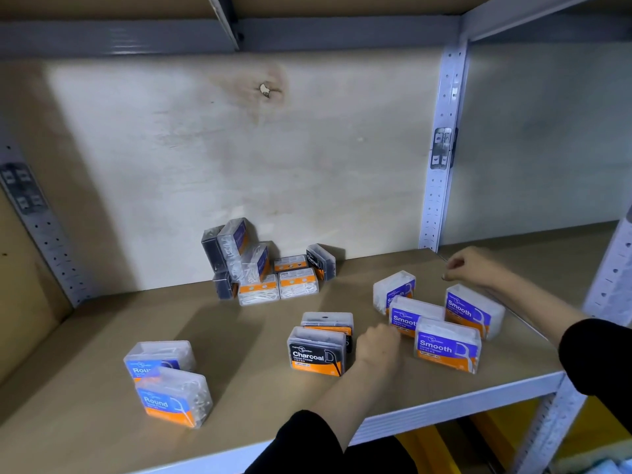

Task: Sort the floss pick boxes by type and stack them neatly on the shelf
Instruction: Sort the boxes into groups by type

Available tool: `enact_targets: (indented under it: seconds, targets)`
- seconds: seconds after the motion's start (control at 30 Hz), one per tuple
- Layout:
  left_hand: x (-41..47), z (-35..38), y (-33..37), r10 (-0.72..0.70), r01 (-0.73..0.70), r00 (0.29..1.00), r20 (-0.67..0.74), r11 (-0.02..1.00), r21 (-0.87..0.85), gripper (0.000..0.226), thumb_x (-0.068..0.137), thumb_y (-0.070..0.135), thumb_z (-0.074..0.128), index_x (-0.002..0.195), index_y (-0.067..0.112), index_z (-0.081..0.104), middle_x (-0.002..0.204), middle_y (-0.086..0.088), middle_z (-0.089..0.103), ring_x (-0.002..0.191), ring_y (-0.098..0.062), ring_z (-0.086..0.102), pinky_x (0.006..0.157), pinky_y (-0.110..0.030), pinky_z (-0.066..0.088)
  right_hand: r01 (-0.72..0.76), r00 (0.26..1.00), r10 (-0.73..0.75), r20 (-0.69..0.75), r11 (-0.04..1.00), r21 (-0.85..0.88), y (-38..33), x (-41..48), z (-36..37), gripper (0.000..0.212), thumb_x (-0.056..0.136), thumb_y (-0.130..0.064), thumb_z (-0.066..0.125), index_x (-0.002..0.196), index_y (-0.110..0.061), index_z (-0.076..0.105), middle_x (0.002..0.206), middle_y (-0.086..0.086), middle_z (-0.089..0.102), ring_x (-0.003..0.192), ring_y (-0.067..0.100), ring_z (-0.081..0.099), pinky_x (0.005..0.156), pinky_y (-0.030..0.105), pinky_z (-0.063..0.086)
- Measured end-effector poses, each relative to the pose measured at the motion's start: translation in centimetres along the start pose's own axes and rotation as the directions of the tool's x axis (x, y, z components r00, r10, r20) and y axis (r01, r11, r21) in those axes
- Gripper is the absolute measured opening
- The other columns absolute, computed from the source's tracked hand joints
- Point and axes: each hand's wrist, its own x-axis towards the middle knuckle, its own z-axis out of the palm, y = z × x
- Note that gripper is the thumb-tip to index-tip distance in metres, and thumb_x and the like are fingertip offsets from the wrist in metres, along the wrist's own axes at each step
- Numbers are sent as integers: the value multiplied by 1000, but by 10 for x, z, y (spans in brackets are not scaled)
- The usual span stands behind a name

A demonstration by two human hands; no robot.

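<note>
On the shelf board, two clear "Round" boxes stand at the front left. Two black "Charcoal" boxes stand one behind the other in the middle. Several purple "Smooth" boxes are grouped at the right. A mixed pile of boxes leans on the back wall. My left hand rests between the Charcoal and Smooth boxes with its fingers curled and its fingertips hidden. My right hand hovers behind the Smooth group, loosely closed with nothing in it.
A grey perforated upright stands at the back right, and another upright at the back left. The shelf's metal front rail runs below my left forearm. A higher shelf beam crosses overhead.
</note>
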Motion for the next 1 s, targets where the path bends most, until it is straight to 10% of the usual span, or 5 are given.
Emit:
enact_targets:
  seconds: [0.23,0.67,0.8,0.9,1.0]
  targets:
    - [2,-57,-25,8,-28,976,-216,996,-90,33,95,8,42,126,-1,49,128,-23,54,119,-38,53,95,-42,46,180,983,-181,23,983,21,-60,9,20,25,82,-11,65,105,-1,67,115,15,67,105,27,61,95,38,47]
    - [56,-68,-155,-152,152,975,-160,988,-15,41,90,-3,42,130,4,49,137,-17,49,126,-33,49,102,-39,42,107,990,-114,80,990,89,-125,72,111,35,79,-14,64,105,9,63,114,25,64,110,36,57,89,39,46]
    - [81,-63,-179,-141,147,986,-93,986,72,40,92,4,47,132,5,46,138,-16,46,122,-34,50,98,-41,43,110,989,-119,91,989,96,-139,93,126,25,77,-22,65,62,-13,48,74,7,53,82,24,51,52,28,31]
    - [96,-56,-188,-105,109,994,-42,988,109,48,90,15,56,135,8,43,143,-13,41,126,-32,47,100,-40,41,102,989,-112,98,989,103,-146,107,136,30,80,-28,67,98,-7,56,109,12,55,99,25,53,64,23,33]
    - [106,-48,-195,-78,81,997,-26,989,122,52,88,18,59,136,9,40,145,-11,37,129,-31,43,102,-41,40,98,988,-106,116,992,78,-144,120,149,28,79,-32,67,79,-14,46,102,12,53,87,19,45,51,21,27]
